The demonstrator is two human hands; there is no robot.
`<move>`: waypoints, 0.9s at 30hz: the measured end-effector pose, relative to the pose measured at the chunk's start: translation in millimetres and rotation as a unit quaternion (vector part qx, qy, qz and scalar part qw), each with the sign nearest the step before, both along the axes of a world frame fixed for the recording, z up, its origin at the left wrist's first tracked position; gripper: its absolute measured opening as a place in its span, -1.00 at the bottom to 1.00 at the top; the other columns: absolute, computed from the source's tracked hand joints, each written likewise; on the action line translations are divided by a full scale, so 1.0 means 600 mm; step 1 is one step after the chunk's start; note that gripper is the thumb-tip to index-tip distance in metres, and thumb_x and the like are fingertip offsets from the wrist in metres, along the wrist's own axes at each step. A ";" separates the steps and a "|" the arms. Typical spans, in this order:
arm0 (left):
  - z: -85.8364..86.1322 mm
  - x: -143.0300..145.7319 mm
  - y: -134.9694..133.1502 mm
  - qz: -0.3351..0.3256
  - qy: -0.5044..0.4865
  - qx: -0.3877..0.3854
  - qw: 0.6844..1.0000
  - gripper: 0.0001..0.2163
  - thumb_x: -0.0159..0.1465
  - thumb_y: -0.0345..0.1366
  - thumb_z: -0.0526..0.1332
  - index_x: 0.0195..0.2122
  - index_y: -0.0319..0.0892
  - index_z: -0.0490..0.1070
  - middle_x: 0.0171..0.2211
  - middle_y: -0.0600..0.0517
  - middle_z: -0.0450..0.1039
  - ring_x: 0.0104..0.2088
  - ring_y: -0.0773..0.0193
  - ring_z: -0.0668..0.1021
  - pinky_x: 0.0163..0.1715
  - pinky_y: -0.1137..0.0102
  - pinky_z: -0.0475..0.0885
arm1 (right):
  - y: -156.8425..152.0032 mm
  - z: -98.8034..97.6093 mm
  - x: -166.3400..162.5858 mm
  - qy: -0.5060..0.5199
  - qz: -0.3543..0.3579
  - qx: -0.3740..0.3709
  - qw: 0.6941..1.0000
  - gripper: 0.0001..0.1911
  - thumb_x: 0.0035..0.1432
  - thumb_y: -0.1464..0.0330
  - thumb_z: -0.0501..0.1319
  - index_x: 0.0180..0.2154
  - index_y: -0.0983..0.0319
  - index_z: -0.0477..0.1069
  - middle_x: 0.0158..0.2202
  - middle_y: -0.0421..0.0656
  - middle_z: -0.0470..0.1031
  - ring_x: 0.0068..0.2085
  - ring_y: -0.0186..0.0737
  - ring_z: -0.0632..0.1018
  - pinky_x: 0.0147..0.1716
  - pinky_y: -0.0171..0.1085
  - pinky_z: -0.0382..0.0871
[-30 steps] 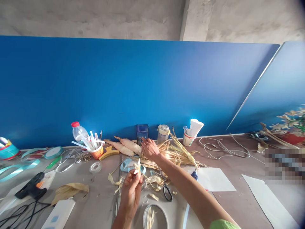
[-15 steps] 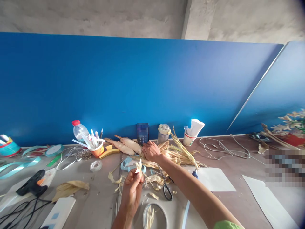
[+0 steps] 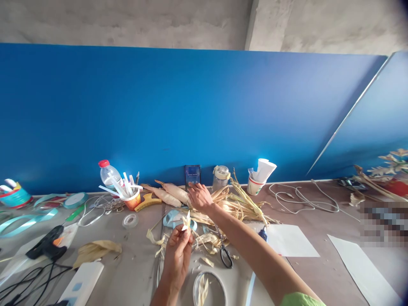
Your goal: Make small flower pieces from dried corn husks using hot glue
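Note:
My left hand [image 3: 178, 246] pinches a small pale flower [image 3: 186, 221] of dried husk between thumb and fingers, upright over the middle of the table. My right hand [image 3: 200, 198] stretches forward with its fingers extended against the lower part of a dark phone [image 3: 193, 172], which leans on the blue partition. Nothing shows in that hand. Under my right wrist and forearm lies a heap of dried corn husks [image 3: 240, 209]. Black-handled scissors [image 3: 226, 257] lie between my arms, partly covered by husk scraps. Nearer me, a round dish [image 3: 225, 291] holds some husk pieces.
At left stand a cup of white sticks [image 3: 132, 200], a red-capped bottle [image 3: 106, 172] and a hot glue gun [image 3: 47, 244]. A lidded jar [image 3: 220, 177], a paper cup [image 3: 255, 187], white cable [image 3: 302, 199] and paper sheets [image 3: 293, 241] lie behind and right.
The phone's screen has changed from a number keypad to a plainer dark display. My right hand has shifted slightly up the phone, its fingers straighter. My left hand still holds the flower.

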State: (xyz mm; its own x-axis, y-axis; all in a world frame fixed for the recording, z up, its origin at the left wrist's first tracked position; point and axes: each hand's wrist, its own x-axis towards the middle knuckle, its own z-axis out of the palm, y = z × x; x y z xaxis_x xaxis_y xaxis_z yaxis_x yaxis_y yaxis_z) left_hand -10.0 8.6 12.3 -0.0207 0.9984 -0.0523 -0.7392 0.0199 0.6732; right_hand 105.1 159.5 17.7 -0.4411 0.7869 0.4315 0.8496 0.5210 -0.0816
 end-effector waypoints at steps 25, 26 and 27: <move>0.000 0.002 0.001 -0.003 -0.009 0.003 1.000 -0.84 -0.04 -0.40 0.39 -0.44 -0.20 0.43 -0.54 0.11 0.35 -0.53 0.44 0.37 -0.46 0.51 0.29 | -0.006 -0.022 0.018 -0.013 0.010 -0.019 1.000 -0.70 0.27 0.31 -0.05 -0.24 0.20 0.45 0.01 -0.10 0.42 -0.04 -0.07 0.37 -0.06 -0.13 0.18; -0.002 0.001 0.001 -0.005 -0.010 0.002 1.000 -0.84 -0.03 -0.40 0.39 -0.44 -0.20 0.43 -0.54 0.11 0.36 -0.53 0.44 0.37 -0.45 0.51 0.29 | -0.007 -0.017 0.017 -0.010 0.011 -0.016 1.000 -0.70 0.27 0.31 -0.06 -0.21 0.19 0.43 0.06 -0.11 0.38 -0.02 -0.08 0.35 -0.06 -0.13 0.17; -0.003 0.001 0.001 -0.007 -0.011 0.002 1.000 -0.85 -0.02 -0.40 0.38 -0.44 -0.19 0.43 -0.54 0.11 0.36 -0.52 0.44 0.37 -0.45 0.51 0.29 | -0.007 -0.013 0.014 -0.007 0.012 -0.012 1.000 -0.70 0.28 0.31 -0.07 -0.18 0.19 0.42 0.10 -0.11 0.34 0.00 -0.08 0.34 -0.06 -0.13 0.17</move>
